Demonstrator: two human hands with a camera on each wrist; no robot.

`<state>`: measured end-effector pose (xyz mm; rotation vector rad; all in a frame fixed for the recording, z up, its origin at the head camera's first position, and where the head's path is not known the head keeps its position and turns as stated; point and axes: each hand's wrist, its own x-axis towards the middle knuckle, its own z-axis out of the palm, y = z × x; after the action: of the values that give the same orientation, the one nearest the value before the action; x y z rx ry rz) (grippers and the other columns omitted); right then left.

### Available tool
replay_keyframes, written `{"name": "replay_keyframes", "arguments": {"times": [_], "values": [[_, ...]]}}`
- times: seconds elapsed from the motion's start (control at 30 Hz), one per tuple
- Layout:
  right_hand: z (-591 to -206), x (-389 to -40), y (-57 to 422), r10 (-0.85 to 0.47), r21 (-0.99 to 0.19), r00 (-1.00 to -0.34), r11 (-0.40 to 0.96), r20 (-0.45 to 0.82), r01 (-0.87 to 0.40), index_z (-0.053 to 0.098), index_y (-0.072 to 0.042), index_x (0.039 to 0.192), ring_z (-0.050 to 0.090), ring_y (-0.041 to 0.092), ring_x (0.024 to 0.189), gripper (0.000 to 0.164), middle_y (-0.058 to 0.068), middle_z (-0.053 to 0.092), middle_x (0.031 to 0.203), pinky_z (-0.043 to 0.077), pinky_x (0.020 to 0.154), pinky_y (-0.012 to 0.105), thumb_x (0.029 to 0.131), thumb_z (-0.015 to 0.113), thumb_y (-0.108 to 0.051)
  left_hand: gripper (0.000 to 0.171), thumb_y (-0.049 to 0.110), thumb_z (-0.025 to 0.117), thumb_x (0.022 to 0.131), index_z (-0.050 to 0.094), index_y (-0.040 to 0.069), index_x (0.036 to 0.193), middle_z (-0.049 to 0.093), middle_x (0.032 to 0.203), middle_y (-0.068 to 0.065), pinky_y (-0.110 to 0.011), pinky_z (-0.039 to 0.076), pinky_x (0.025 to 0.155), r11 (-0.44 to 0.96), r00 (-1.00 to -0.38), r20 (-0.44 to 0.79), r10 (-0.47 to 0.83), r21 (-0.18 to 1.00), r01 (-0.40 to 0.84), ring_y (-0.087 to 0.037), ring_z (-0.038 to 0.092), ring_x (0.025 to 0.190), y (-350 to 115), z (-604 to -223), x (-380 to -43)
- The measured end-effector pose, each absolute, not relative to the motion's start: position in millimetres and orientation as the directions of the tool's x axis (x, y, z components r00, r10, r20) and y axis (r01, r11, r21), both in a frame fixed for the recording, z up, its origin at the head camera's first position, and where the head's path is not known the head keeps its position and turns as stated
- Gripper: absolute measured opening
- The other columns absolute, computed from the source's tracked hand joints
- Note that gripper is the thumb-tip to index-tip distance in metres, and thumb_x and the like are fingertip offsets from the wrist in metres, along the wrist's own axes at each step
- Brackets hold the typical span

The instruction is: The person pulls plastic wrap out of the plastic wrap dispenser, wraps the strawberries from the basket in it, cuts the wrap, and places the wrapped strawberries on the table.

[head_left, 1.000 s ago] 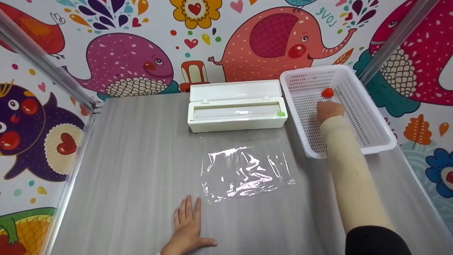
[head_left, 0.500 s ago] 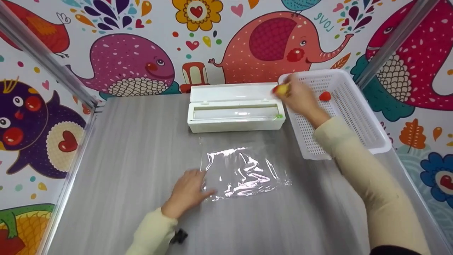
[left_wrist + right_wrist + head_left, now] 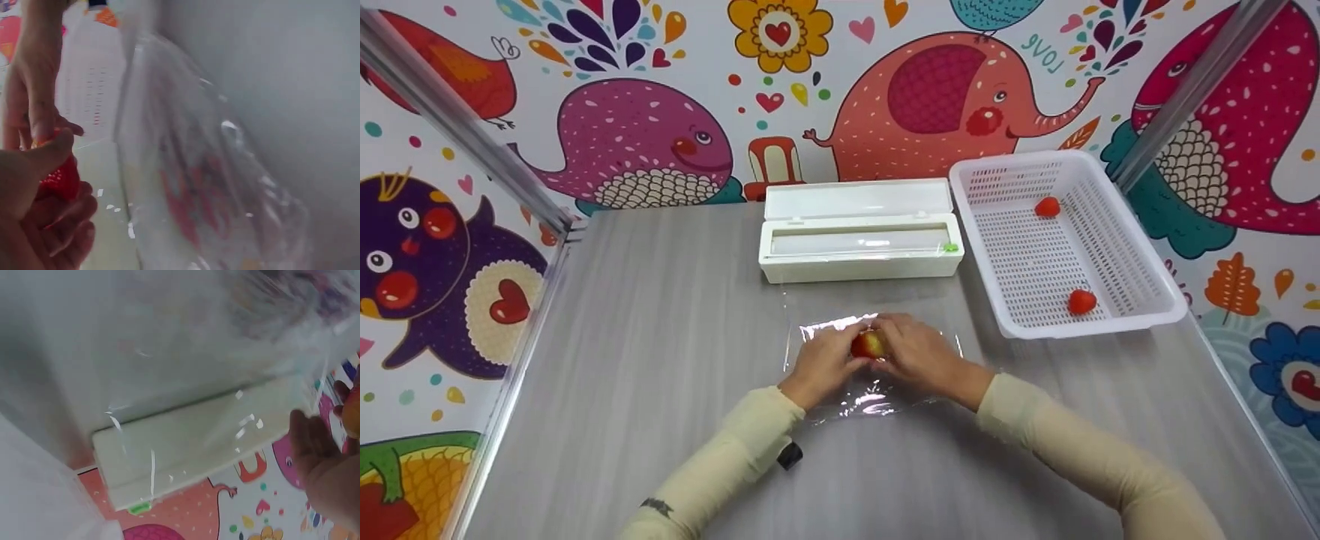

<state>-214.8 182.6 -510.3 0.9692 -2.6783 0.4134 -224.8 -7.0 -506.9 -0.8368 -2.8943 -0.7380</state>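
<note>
Over the clear plastic film (image 3: 877, 405), both hands hold a rounded red-and-yellow fruit (image 3: 868, 344). My left hand (image 3: 821, 364) has its thumb and fingers around it; in the left wrist view its red side (image 3: 63, 179) shows pale dots. My right hand (image 3: 922, 352) is on the other side, thumb and fingertips at the fruit. In the right wrist view the fruit (image 3: 352, 413) is cut off by the frame edge, so its exact kind is unclear. The film lies wrinkled and shiny on the grey table, partly under the hands.
A white film dispenser box (image 3: 861, 268) with raised lid and a green slider (image 3: 950, 247) stands behind the film. To the right is a white perforated basket (image 3: 1012, 330) with two small red fruits, one farther back (image 3: 1047, 206) and one nearer (image 3: 1081, 301). Patterned walls surround the table.
My right hand has brought the red-and-yellow fruit out of the basket, leftward over the film. My left hand has moved up and right from the table to meet it.
</note>
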Motion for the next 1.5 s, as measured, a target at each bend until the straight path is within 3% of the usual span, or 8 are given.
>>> {"name": "replay_keyframes", "arguments": {"times": [0.13,0.3,0.47,0.67,0.97,1.1,1.33,1.5], "values": [[-534.3,-209.8,187.3,-0.684,0.082,-0.663,0.712,0.305,-0.698,0.040,-0.006,0.135,0.051,0.038,0.123,0.084,0.023,0.047,0.136,0.050,0.094,0.047,0.073,0.074,-0.051,0.048,0.035,0.077,0.075,0.052,0.009,0.106,0.070,0.089,-0.010,-0.040,0.052,0.067,0.778,-0.879,0.056,0.473,0.441,0.447,-0.027,0.067,0.079,-5.7,-520.4,-223.9],[-550.9,-208.3,186.8,-0.725,0.264,-0.611,0.686,0.317,-0.677,0.049,-0.007,0.125,0.055,0.032,0.114,0.054,0.017,0.054,0.126,0.050,0.090,0.042,0.085,0.060,-0.041,0.041,0.038,0.076,0.075,0.056,0.010,0.098,0.068,0.090,-0.006,-0.037,0.052,0.066,0.777,-0.859,-0.005,0.512,0.428,0.461,-0.022,0.066,0.081,-3.3,-530.3,-221.1],[-556.6,-208.3,183.9,-0.725,0.277,-0.558,0.678,0.404,-0.681,0.059,-0.009,0.105,0.058,0.023,0.089,0.027,0.006,0.059,0.099,0.050,0.077,0.035,0.089,0.056,-0.031,0.035,0.039,0.074,0.077,0.064,0.012,0.097,0.068,0.092,-0.004,-0.034,0.050,0.066,0.782,-0.852,-0.015,0.523,0.405,0.473,-0.019,0.064,0.081,-2.4,-535.7,-219.4],[-555.8,-203.7,187.3,-0.694,0.117,-0.568,0.672,0.443,-0.731,0.066,-0.010,0.098,0.060,0.020,0.077,0.026,0.003,0.062,0.086,0.050,0.070,0.033,0.084,0.068,-0.032,0.029,0.039,0.072,0.081,0.070,0.012,0.093,0.064,0.082,-0.002,-0.026,0.040,0.059,0.761,-0.837,-0.083,0.541,0.473,0.444,-0.011,0.052,0.070,-3.4,-532.8,-220.9],[-548.2,-205.2,191.0,-0.639,-0.172,-0.677,0.669,0.364,-0.724,0.059,-0.010,0.094,0.059,0.018,0.064,0.021,0.000,0.062,0.068,0.047,0.063,0.034,0.084,0.067,-0.027,0.025,0.038,0.066,0.087,0.068,0.014,0.094,0.071,0.083,0.000,-0.028,0.047,0.061,0.742,-0.844,-0.052,0.533,0.508,0.437,-0.014,0.063,0.072,-2.2,-526.7,-218.3],[-541.5,-207.7,190.4,-0.629,-0.266,-0.741,0.691,0.237,-0.672,0.062,-0.009,0.095,0.060,0.018,0.073,0.019,0.002,0.064,0.078,0.049,0.068,0.035,0.090,0.060,-0.027,0.028,0.038,0.065,0.085,0.071,0.012,0.091,0.064,0.083,-0.002,-0.027,0.045,0.059,0.738,-0.820,0.012,0.573,0.428,0.522,-0.014,0.057,0.071,-2.4,-526.1,-216.7],[-526.6,-216.2,192.4,-0.569,-0.448,-0.822,0.741,-0.023,-0.501,0.067,-0.004,0.099,0.061,0.021,0.083,0.025,0.007,0.066,0.090,0.051,0.078,0.038,0.091,0.059,-0.026,0.058,0.053,0.072,0.075,0.062,0.014,0.116,0.067,0.099,-0.001,-0.031,0.053,0.071,0.702,-0.761,-0.008,0.649,0.392,0.595,-0.016,0.063,0.087,-1.5,-527.5,-216.2],[-521.6,-224.6,192.6,-0.582,-0.548,-0.807,0.708,-0.097,-0.445,0.069,-0.002,0.097,0.064,0.025,0.085,0.023,0.011,0.069,0.091,0.050,0.081,0.040,0.091,0.058,-0.021,0.039,0.044,0.071,0.080,0.066,0.015,0.105,0.071,0.092,0.001,-0.031,0.052,0.068,0.672,-0.751,0.072,0.656,0.396,0.625,-0.016,0.065,0.082,0.0,-529.9,-221.8]]}}
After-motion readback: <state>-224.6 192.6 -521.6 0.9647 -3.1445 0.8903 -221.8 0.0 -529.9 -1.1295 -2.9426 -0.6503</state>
